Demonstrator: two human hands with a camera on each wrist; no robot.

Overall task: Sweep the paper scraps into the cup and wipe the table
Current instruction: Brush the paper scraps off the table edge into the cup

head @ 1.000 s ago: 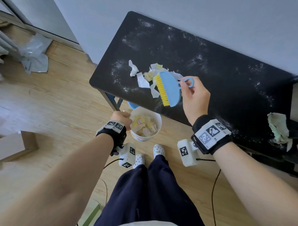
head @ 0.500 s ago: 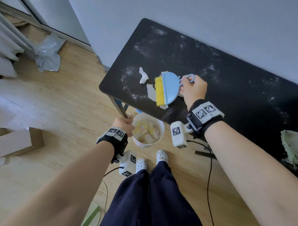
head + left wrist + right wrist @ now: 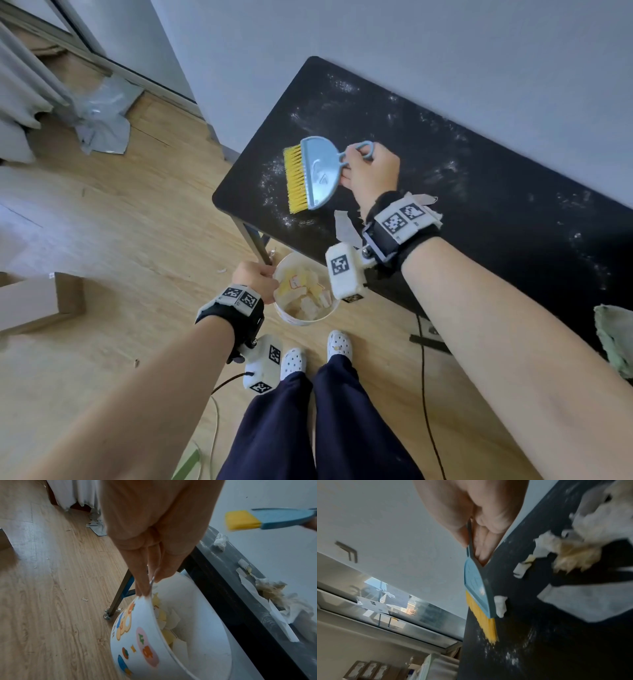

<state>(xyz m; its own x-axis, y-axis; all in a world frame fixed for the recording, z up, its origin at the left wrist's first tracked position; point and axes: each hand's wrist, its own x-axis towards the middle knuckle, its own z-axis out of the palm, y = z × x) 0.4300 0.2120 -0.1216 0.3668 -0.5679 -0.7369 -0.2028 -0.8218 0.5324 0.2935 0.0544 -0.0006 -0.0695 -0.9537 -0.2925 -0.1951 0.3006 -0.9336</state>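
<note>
No legible writing is made out; coloured cartoon prints and letter-like marks are seen on the outer wall of the white cup (image 3: 137,639), too blurred to be read, and square black-and-white coded markers are carried on both wrist bands. The cup is held below the near edge of the black table (image 3: 479,192), mouth up and tilted toward the table edge, with yellow and white scraps already inside. Its rim is pinched by the left hand (image 3: 255,274), thumb inside and fingers (image 3: 142,577) outside. A blue brush (image 3: 320,173) with yellow bristles (image 3: 295,178) is gripped by the right hand (image 3: 371,171), the fingers curled round and through the looped handle. The brush is held over the table's left end; its handle-to-bristle axis runs roughly level, bristles pointed left toward the table end, the bristle row running near to far. In the right wrist view the bristle tips appear at or just above the dusty surface; contact cannot be confirmed. Paper scraps (image 3: 344,224) are left on the table near the front edge, beside the right wrist, above the cup. A green cloth (image 3: 615,342) is seen at the table's right end.
</note>
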